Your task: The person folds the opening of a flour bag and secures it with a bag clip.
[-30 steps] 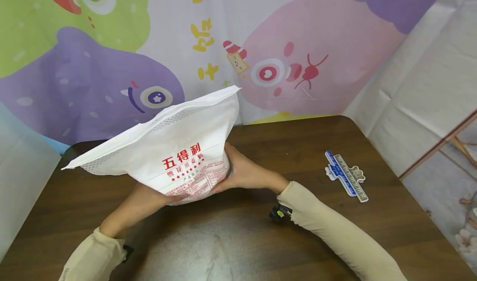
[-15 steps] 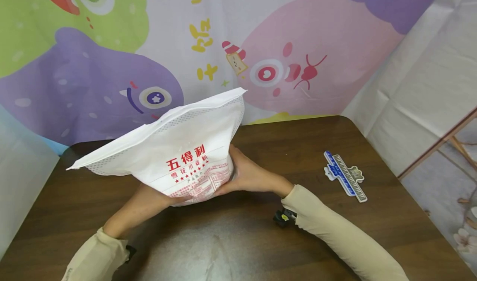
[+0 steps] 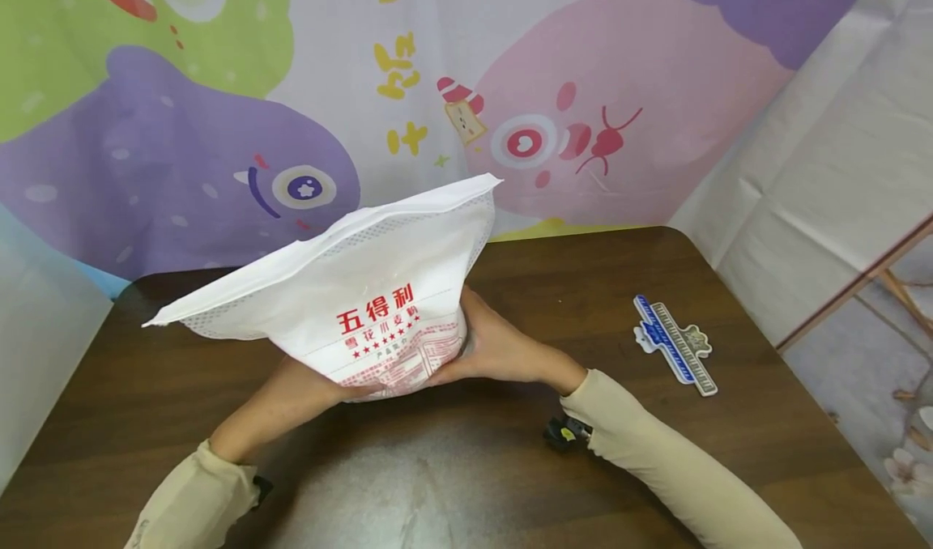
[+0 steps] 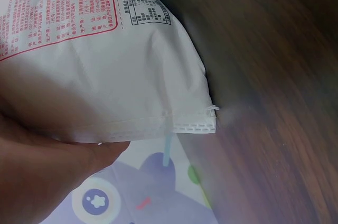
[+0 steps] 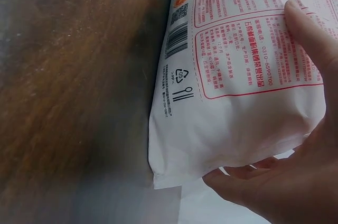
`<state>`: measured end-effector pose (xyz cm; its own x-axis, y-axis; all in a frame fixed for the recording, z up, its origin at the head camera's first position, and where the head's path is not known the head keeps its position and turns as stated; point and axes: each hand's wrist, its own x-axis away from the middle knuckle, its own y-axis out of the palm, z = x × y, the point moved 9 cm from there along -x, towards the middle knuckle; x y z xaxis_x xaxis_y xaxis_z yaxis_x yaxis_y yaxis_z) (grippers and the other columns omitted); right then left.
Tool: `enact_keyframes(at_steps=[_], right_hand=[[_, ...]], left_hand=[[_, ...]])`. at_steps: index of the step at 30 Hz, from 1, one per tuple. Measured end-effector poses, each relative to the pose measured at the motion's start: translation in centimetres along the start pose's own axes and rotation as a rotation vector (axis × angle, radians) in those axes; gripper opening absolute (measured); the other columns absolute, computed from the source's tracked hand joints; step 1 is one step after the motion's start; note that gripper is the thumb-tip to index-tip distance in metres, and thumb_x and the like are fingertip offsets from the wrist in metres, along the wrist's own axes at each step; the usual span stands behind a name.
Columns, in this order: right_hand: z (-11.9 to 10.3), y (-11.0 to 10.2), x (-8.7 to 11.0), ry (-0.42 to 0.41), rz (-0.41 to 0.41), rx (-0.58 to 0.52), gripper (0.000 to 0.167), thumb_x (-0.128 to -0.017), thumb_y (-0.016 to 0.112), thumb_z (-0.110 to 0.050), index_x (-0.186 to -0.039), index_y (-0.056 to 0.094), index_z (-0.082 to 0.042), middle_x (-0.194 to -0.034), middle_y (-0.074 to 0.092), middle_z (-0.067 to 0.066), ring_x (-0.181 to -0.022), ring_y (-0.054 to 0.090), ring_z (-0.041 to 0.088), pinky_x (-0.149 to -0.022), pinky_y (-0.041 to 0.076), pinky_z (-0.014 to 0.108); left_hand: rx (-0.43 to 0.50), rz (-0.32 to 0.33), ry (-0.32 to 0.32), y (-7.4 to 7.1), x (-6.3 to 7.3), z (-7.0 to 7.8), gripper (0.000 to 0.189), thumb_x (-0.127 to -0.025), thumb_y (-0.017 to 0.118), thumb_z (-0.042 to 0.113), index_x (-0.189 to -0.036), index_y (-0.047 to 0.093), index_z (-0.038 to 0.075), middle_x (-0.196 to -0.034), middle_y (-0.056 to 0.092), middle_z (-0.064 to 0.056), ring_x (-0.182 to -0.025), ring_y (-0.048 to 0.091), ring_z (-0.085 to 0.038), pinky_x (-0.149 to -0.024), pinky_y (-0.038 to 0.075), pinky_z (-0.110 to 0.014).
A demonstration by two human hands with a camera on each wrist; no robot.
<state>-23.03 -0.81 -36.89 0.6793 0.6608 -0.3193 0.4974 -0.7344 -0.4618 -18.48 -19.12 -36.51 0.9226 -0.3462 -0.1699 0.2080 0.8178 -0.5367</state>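
Bag (image 3: pixel 372 265), white with red print, tilts over the left-centre part of the dark wooden table (image 3: pixel 598 290), its wide top edge fanned toward the table's far side; whether its base touches the tabletop I cannot tell. The left hand (image 3: pixel 312 391) grips its left side low down, thumb along the printed face, most fingers hidden behind. The right hand (image 3: pixel 496 346) clasps the opposite side, thumb on the print, fingers curled round the back. Toward the table's right edge, a blue ruler-like piece (image 3: pixel 665 340) and a grey one (image 3: pixel 683 348) lie side by side. Behind the table hangs a cartoon backdrop (image 3: pixel 619 71).
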Motion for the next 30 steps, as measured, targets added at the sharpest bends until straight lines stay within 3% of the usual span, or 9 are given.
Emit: enact_keyframes(at_steps=[10, 20, 25, 30], right_hand=[[0.1, -0.8, 1.4, 0.029, 0.017, 0.082, 0.122, -0.060, 0.098, -0.031, -0.153, 0.020, -0.022, -0.145, 0.039, -0.004, -0.136, 0.039, 0.013, -0.115, 0.032, 0.036], [-0.1, -1.1, 2.5, 0.046, 0.035, 0.095, 0.123, -0.060, 0.098, -0.034, -0.154, 0.019, -0.024, -0.145, 0.037, -0.003, -0.137, 0.037, 0.014, -0.115, 0.032, 0.039], [-0.2, -1.2, 3.0, 0.047, 0.043, 0.090, 0.122, -0.061, 0.097, -0.034, -0.154, 0.019, -0.025, -0.146, 0.037, -0.004, -0.137, 0.036, 0.014, -0.115, 0.032, 0.039], [-0.3, -1.2, 3.5, 0.061, 0.045, 0.101, 0.120, -0.062, 0.096, -0.036, -0.154, 0.019, -0.024, -0.146, 0.037, -0.004, -0.137, 0.036, 0.014, -0.115, 0.031, 0.040]], left_hand=[[0.002, -0.030, -0.011, 1.0, -0.3, 0.4, 0.065, -0.073, 0.091, 0.025, -0.129, 0.060, 0.020, -0.121, 0.065, 0.008, -0.106, 0.059, -0.010, -0.090, 0.050, -0.024], [-0.060, -0.022, 0.089, 1.7, -0.7, 1.5, 0.064, -0.074, 0.090, 0.023, -0.130, 0.061, 0.015, -0.123, 0.065, 0.005, -0.111, 0.058, -0.007, -0.095, 0.048, -0.023], [-0.015, -0.065, 0.071, 2.3, -0.8, 1.4, 0.065, -0.075, 0.089, 0.025, -0.133, 0.060, 0.020, -0.128, 0.063, 0.009, -0.119, 0.056, -0.008, -0.100, 0.045, -0.023], [-0.036, -0.074, 0.095, 2.6, -0.8, 1.6, 0.066, -0.075, 0.089, 0.022, -0.135, 0.060, 0.016, -0.131, 0.063, 0.005, -0.122, 0.055, -0.011, -0.102, 0.044, -0.025]])
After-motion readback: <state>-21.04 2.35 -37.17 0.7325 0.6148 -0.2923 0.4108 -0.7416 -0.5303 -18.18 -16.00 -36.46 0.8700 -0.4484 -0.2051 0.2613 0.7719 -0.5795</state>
